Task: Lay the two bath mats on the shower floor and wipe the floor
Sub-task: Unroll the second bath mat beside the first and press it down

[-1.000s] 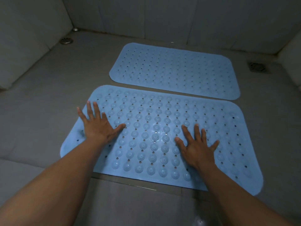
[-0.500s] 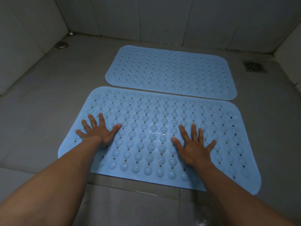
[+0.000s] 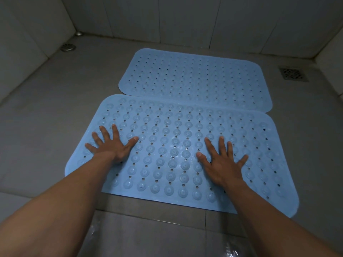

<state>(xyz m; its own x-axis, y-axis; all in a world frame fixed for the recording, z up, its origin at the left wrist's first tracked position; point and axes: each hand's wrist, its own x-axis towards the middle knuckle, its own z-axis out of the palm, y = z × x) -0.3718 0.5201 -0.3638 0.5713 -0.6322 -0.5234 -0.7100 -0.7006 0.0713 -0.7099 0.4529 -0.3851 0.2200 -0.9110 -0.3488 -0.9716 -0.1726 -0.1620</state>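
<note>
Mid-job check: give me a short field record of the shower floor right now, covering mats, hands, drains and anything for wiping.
near mat: light blue rubber bath mat with raised suction bumps, flat on the grey shower floor
far mat: second light blue perforated mat, flat, far edge close to the tiled wall
mat gap: long edges meet or nearly meet; cannot tell if they overlap
left hand: palm down, fingers spread, on near mat
right hand: palm down, fingers spread, on near mat
drains: round one far left, square grate far right, both uncovered
wiping cloth: none in view
</note>
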